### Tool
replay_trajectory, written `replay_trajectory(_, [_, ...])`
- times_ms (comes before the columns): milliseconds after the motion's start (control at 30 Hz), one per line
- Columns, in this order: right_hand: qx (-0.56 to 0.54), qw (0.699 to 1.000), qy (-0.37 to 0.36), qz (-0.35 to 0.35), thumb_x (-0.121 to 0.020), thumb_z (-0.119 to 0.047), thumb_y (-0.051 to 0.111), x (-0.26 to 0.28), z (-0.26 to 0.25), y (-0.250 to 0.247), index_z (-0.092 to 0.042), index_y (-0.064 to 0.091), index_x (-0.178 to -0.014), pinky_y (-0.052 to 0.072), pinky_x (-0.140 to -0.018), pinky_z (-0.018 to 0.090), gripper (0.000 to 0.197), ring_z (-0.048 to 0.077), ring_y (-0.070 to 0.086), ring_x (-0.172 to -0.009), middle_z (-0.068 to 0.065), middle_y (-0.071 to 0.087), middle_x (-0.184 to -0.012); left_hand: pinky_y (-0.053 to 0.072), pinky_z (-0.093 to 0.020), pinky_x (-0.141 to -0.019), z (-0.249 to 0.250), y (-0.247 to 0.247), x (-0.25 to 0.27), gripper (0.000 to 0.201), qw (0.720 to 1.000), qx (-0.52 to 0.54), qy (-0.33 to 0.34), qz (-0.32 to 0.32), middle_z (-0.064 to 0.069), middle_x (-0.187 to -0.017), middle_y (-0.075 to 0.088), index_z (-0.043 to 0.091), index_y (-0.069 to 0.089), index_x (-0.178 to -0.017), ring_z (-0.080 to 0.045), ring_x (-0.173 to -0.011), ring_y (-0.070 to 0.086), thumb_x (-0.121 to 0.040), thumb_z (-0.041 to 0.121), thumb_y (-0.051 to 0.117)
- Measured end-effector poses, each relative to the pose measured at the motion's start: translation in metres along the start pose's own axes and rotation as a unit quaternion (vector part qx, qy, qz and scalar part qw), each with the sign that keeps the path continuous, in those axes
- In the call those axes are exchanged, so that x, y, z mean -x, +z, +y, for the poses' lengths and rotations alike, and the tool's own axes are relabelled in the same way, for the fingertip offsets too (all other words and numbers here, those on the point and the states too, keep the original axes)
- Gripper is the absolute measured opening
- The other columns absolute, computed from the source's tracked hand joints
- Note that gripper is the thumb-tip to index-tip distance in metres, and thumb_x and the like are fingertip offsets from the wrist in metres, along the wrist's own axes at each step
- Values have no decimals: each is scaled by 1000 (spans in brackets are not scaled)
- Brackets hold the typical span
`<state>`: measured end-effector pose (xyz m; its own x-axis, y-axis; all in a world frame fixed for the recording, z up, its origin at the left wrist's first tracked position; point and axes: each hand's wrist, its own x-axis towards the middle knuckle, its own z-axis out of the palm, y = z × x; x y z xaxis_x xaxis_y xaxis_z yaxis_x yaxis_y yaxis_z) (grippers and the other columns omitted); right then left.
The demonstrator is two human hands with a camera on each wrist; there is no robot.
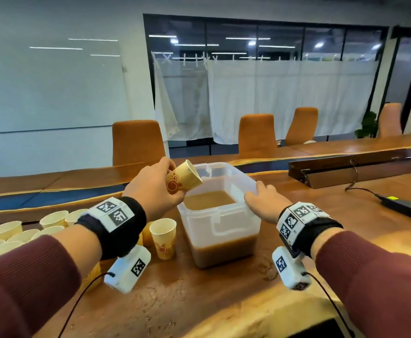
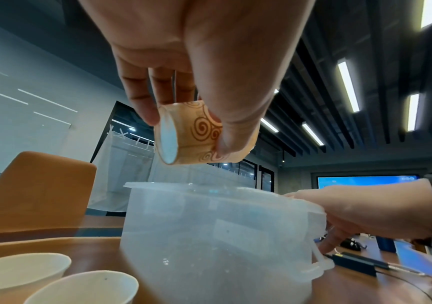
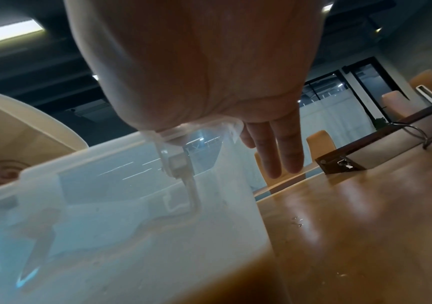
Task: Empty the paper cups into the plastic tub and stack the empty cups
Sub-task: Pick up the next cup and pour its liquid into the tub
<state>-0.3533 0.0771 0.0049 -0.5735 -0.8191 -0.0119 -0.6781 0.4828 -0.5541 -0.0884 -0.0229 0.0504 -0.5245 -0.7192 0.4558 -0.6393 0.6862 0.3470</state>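
Note:
My left hand (image 1: 161, 181) grips a tan paper cup (image 1: 183, 178) with red swirls, tipped on its side with its mouth over the left rim of the clear plastic tub (image 1: 224, 230). In the left wrist view, thumb and fingers pinch the cup (image 2: 191, 133) near its base above the tub (image 2: 209, 226). Brown liquid fills the tub's lower part. My right hand (image 1: 263, 198) rests flat on the tub's right rim, fingers (image 3: 282, 156) straight down its outer wall (image 3: 131, 205). One upright patterned cup (image 1: 163, 237) stands left of the tub.
Several more paper cups (image 1: 16, 235) stand at the left of the wooden table (image 1: 224, 301). A black power adapter (image 1: 404, 207) with its cable lies at the right, behind it a long dark cable box (image 1: 346, 167). Orange chairs (image 1: 138, 142) line the far side.

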Motion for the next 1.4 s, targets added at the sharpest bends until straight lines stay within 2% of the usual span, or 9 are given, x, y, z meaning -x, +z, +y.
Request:
replay_trajectory(100, [9,1000,9,-5,-106,-43,29,-1,-2,-1,-13,22,-158,39,-95,44,60,43,48,-132,19,31,-155,61,-36,-79,3,1,-5,53,998,-58,17,2,10,-103,61,36,45,-118,-13,-91,60,-81,47,80])
replay_trajectory(167, [15,1000,10,-10,-108,-39,28,-2,-3,-2,-10,25,-155,38,-96,44,56,42,46,-132,20,32,-152,60,-37,-79,5,2,-7,52,996,-91,26,4,9,-104,60,34,45,-119,-14,-93,57,-82,48,79])
replay_trajectory(267, [18,1000,10,-8,-106,-41,28,-4,-2,-2,-11,22,-158,38,-96,44,60,43,46,-133,20,30,-155,59,-39,-78,6,3,-8,52,992,-118,38,8,9,-107,60,35,44,-121,-15,-95,54,-83,50,76])
replay_trajectory(633, [16,1000,11,-9,-105,-43,29,-7,-1,0,-12,20,-160,40,-96,45,64,44,47,-131,21,31,-154,51,-30,-77,7,-5,-10,50,986,-154,64,9,8,-111,60,32,44,-125,-14,-97,48,-87,47,72])
replay_trajectory(700, [19,1000,9,-7,-105,-43,29,-7,-1,-1,-13,21,-159,40,-94,45,63,42,48,-126,21,32,-153,49,-28,-77,6,-5,-10,50,985,-161,69,9,8,-113,59,32,44,-126,-14,-98,48,-87,47,72])
replay_trajectory(967, [28,1000,10,-6,-104,-43,28,-7,0,1,-13,23,-157,41,-95,46,61,43,49,-126,21,34,-150,53,-31,-85,5,-4,-11,53,976,-191,98,16,6,-119,59,33,43,-130,-16,-106,48,-87,45,72])
replay_trajectory(1167, [26,1000,6,1,-105,-45,29,-7,1,1,-13,25,-156,40,-92,44,60,41,50,-125,20,35,-150,49,-32,-90,2,2,-11,55,965,-224,133,23,5,-128,57,32,42,-135,-20,-114,47,-88,41,70])
replay_trajectory(1300, [24,1000,8,-1,-103,-46,29,-8,1,1,-14,23,-157,44,-96,47,63,42,51,-125,19,33,-152,50,-38,-97,4,4,-11,56,958,-237,157,29,3,-134,57,30,44,-138,-23,-120,48,-88,35,71])
replay_trajectory(1400, [23,1000,11,0,-103,-47,29,-9,1,1,-14,23,-157,44,-95,46,64,42,51,-125,18,33,-153,50,-41,-96,5,5,-10,57,947,-263,180,38,2,-136,57,29,46,-139,-26,-123,49,-88,32,71])
